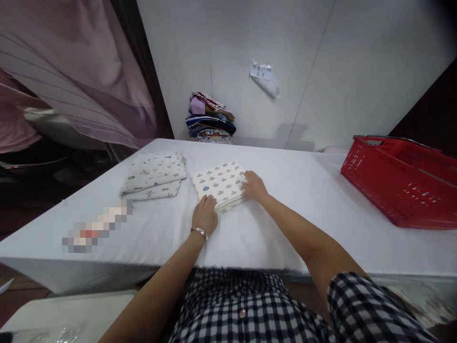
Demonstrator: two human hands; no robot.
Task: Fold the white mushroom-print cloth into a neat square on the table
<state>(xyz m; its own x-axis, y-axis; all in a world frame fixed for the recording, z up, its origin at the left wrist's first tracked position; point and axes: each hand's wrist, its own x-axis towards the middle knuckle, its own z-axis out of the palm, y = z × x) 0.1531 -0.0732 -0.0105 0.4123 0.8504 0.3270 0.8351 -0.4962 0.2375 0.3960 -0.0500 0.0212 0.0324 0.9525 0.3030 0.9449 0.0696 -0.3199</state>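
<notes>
the left hand (205,213) rests with its fingers close together on the near left corner of the folded cloud-print cloth (219,180), which lies mid-table between both hands. the right hand (255,186) sits at the cloth's right edge, fingers slightly bent over it; whether either thumb pinches from beneath cannot be told. for a neat result, the two would probably do best to press evenly, square the layers along the near edge and smooth outward without dragging the top one askew.

at far left hangs pinkish drapery (114,71), soft and loosely creased. the folded plant-print cloth (153,172) beside it looks thin and limp, its layers uneven. the cloud-print cloth makes a flatter, crisper rectangle with grey motifs and a small blue one. beneath spreads a smooth white tablecloth (293,228); at right stands a rigid red plastic basket (421,190) with perforated sides.
</notes>
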